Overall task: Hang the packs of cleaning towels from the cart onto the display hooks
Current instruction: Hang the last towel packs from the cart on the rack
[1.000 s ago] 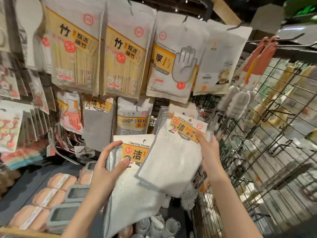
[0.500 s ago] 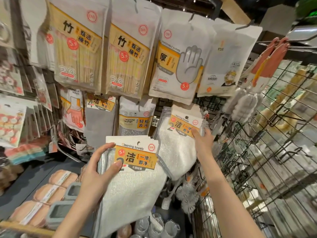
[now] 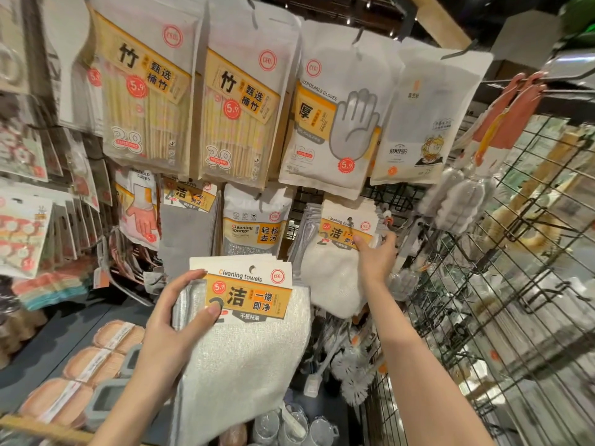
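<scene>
My left hand (image 3: 174, 320) grips a stack of cleaning towel packs (image 3: 248, 329) by the left edge of their orange-and-white header cards, thumb on the front card. My right hand (image 3: 375, 255) pinches the header card of a single white cleaning towel pack (image 3: 335, 262) held up against the display, where a dark hook tip (image 3: 349, 219) shows at the card's hole. Behind this pack hang several more grey and white towel packs (image 3: 306, 233). The cart is not in view.
Bamboo stick packs (image 3: 235, 107), disposable glove packs (image 3: 335, 117) and a cleaning sponge pack (image 3: 254, 230) hang above and left. A black wire grid rack (image 3: 502, 284) with brushes stands to the right. Sponges (image 3: 93, 362) lie on the shelf at lower left.
My right hand has carried the single towel pack up and away from me to the hook, turning it upright. My left hand has lifted the stack slightly.
</scene>
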Motion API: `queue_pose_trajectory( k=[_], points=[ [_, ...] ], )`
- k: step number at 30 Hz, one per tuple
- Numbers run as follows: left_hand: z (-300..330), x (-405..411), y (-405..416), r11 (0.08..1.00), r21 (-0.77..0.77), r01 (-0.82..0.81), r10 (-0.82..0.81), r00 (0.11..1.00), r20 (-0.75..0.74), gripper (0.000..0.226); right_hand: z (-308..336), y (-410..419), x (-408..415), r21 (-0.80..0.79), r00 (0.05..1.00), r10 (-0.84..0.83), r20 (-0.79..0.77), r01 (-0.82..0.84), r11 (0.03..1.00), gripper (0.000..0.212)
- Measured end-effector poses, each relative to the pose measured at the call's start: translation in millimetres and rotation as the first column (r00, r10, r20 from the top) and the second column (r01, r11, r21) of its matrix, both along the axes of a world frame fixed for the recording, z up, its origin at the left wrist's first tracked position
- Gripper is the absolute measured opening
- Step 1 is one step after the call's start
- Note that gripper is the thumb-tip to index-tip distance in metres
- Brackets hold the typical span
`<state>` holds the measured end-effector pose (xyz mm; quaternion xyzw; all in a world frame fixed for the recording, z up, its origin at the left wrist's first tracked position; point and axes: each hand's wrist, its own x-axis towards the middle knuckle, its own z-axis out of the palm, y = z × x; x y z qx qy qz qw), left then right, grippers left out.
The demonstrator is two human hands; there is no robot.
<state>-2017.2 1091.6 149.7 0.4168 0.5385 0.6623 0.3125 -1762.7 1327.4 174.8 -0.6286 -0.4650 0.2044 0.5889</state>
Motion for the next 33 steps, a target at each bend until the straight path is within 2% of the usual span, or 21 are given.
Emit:
queue_pose_trajectory(
  k=[7, 11, 14, 17, 19, 22, 24, 26, 33],
  points=[
    [0.2, 3.1, 3.9, 1.0, 0.007, 0.023, -0.023, 1.0, 0.013, 0.045, -1.9, -9.3, 7.1, -0.018, 0.998, 0.044, 0.035, -0.043, 0.999, 0.054],
    [3.0, 6.4, 5.1, 0.999, 0.017, 0.029, -0.029, 1.0, -0.004, 0.048, 1.6, -37.3, 13.6, 0.005, 0.991, 0.056, 0.124, -0.057, 0.998, 0.062],
    [3.6, 9.8, 5.4, 0.999, 0.026, 0.038, -0.039, 0.999, 0.015, 0.045, 4.0, -70.4, 16.0, 0.027, 0.983, 0.072, 0.172, -0.078, 0.997, 0.06],
    [4.4, 14.7, 5.9, 0.998, 0.035, 0.053, -0.054, 0.998, 0.03, 0.046, 9.1, -107.7, 3.8, 0.023, 0.94, 0.26, 0.22, -0.272, 0.962, 0.039],
    [5.5, 18.6, 5.9, 0.997, 0.048, 0.065, -0.067, 0.997, 0.038, 0.045, 15.3, -129.8, -12.0, -0.038, 0.869, 0.467, 0.16, -0.468, 0.883, 0.027],
    [7.0, 24.2, 5.0, 0.993, 0.066, 0.098, -0.102, 0.993, 0.051, 0.042, 18.8, -152.7, -35.3, -0.154, 0.736, 0.673, 0.069, -0.659, 0.736, 0.038],
    [7.9, 26.8, 3.7, 0.99, 0.086, 0.111, -0.118, 0.99, 0.083, 0.041, 16.4, -161.6, -44.2, -0.168, 0.727, 0.686, 0.04, -0.672, 0.722, 0.055],
    [8.6, 28.0, 2.4, 0.989, 0.097, 0.112, -0.121, 0.988, 0.094, 0.041, 15.2, -167.3, -48.2, -0.135, 0.755, 0.655, 0.038, -0.645, 0.752, 0.062],
    [11.1, 29.4, -0.7, 0.991, 0.09, 0.099, -0.108, 0.989, 0.101, 0.036, 12.6, -177.6, -50.3, -0.002, 0.816, 0.577, 0.031, -0.578, 0.816, 0.055]
  ],
)
